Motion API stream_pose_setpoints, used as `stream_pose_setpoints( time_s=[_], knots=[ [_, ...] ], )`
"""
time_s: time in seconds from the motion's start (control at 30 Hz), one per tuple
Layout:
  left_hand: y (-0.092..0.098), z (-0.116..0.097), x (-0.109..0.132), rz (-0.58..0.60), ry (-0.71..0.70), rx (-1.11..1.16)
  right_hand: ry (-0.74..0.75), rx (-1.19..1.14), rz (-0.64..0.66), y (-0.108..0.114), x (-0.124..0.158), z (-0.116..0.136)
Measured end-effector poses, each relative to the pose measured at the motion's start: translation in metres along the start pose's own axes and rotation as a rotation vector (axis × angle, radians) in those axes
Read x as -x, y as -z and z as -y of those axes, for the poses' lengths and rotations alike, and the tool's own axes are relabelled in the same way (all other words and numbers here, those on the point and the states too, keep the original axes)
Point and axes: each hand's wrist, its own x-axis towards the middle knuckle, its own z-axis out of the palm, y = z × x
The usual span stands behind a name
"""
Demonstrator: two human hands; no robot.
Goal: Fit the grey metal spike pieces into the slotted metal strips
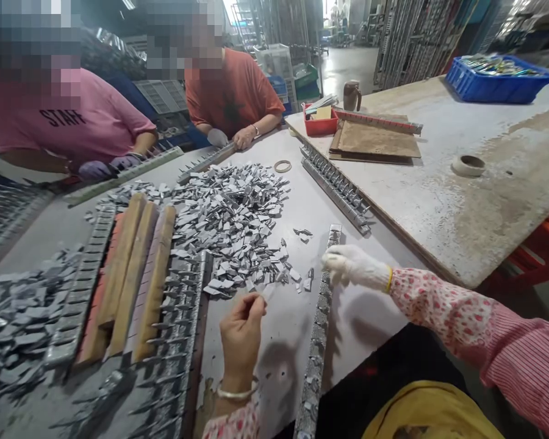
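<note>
My bare left hand, a bangle at its wrist, is closed in a pinch above the table, just in front of a pile of small flat grey metal pieces. What its fingertips hold, if anything, I cannot make out. My right hand wears a white glove. Its curled fingers are at the upper part of a long slotted metal bar that runs toward me; whether they pinch a small piece there is hidden. A few loose metal pieces lie near the bar's far end.
At left lie wooden strips, spiked bars and another heap of pieces. Two people work across the table. A spiked bar borders the right table, which holds a red box, blue basket and tape roll.
</note>
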Motion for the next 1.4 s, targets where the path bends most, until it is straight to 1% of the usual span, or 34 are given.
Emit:
stream_pose_setpoints(
  time_s=[0.07, 0.1, 0.13, 0.2, 0.3, 0.37, 0.43, 0.47, 0.5, 0.53, 0.57, 0.6, 0.63, 0.67, 0.7, 0.77, 0.87, 0.93, 1.03, 1.13, 1.23, 1.3, 1.33, 1.37, 1.4],
  knots=[
    [0.001, -0.015, 0.020, 0.082, -0.023, 0.183, -0.037, -0.096, 0.164, -0.024, 0.007, 0.010],
    [0.002, -0.023, 0.029, 0.133, -0.026, 0.275, -0.042, -0.134, 0.225, -0.034, 0.010, 0.013],
    [0.002, -0.029, 0.037, 0.192, -0.017, 0.355, -0.037, -0.165, 0.269, -0.042, 0.013, 0.015],
    [0.002, -0.038, 0.050, 0.290, 0.033, 0.464, -0.017, -0.218, 0.309, -0.052, 0.020, 0.014],
    [0.001, -0.046, 0.062, 0.381, 0.160, 0.680, 0.006, -0.282, 0.353, -0.052, 0.028, 0.009],
    [-0.003, -0.052, 0.067, 0.435, 0.254, 0.924, -0.031, -0.345, 0.441, -0.048, 0.032, 0.004],
    [-0.008, -0.058, 0.070, 0.522, 0.362, 1.137, -0.086, -0.404, 0.508, -0.045, 0.035, 0.001],
    [-0.011, -0.060, 0.071, 0.555, 0.420, 1.189, -0.095, -0.423, 0.505, -0.043, 0.037, 0.000],
    [-0.014, -0.062, 0.071, 0.558, 0.472, 1.195, -0.087, -0.430, 0.473, -0.042, 0.038, -0.001],
    [-0.016, -0.063, 0.071, 0.529, 0.507, 1.157, -0.064, -0.422, 0.417, -0.041, 0.039, -0.002],
    [-0.018, -0.064, 0.070, 0.467, 0.514, 1.083, -0.032, -0.398, 0.356, -0.040, 0.040, -0.003],
    [-0.020, -0.064, 0.070, 0.389, 0.493, 0.978, 0.000, -0.363, 0.298, -0.039, 0.041, -0.004],
    [-0.021, -0.064, 0.070, 0.314, 0.438, 0.857, 0.026, -0.324, 0.247, -0.039, 0.042, -0.006],
    [-0.022, -0.063, 0.070, 0.264, 0.358, 0.732, 0.044, -0.288, 0.208, -0.039, 0.042, -0.008],
    [-0.022, -0.063, 0.071, 0.244, 0.273, 0.617, 0.059, -0.256, 0.177, -0.040, 0.042, -0.011],
    [-0.023, -0.062, 0.072, 0.249, 0.140, 0.449, 0.082, -0.221, 0.151, -0.041, 0.042, -0.017],
    [-0.024, -0.062, 0.072, 0.275, 0.032, 0.320, 0.093, -0.209, 0.179, -0.041, 0.040, -0.025],
    [-0.025, -0.062, 0.071, 0.276, -0.039, 0.239, 0.072, -0.210, 0.185, -0.039, 0.038, -0.027],
    [-0.027, -0.063, 0.070, 0.276, -0.145, 0.135, 0.010, -0.183, 0.149, -0.036, 0.036, -0.025],
    [-0.029, -0.064, 0.068, 0.285, -0.191, 0.061, -0.028, -0.224, 0.158, -0.038, 0.037, -0.022],
    [-0.032, -0.065, 0.063, 0.329, -0.194, 0.028, -0.061, -0.290, 0.199, -0.036, 0.034, -0.020],
    [-0.035, -0.065, 0.057, 0.358, -0.182, 0.019, -0.052, -0.283, 0.202, -0.025, 0.024, -0.019],
    [-0.037, -0.064, 0.054, 0.372, -0.170, 0.015, -0.028, -0.276, 0.170, -0.015, 0.016, -0.018],
    [-0.039, -0.062, 0.052, 0.391, -0.152, 0.012, 0.005, -0.264, 0.106, -0.002, 0.006, -0.016],
    [-0.042, -0.058, 0.050, 0.420, -0.135, 0.013, 0.039, -0.237, 0.010, 0.013, -0.004, -0.014]
  ],
)
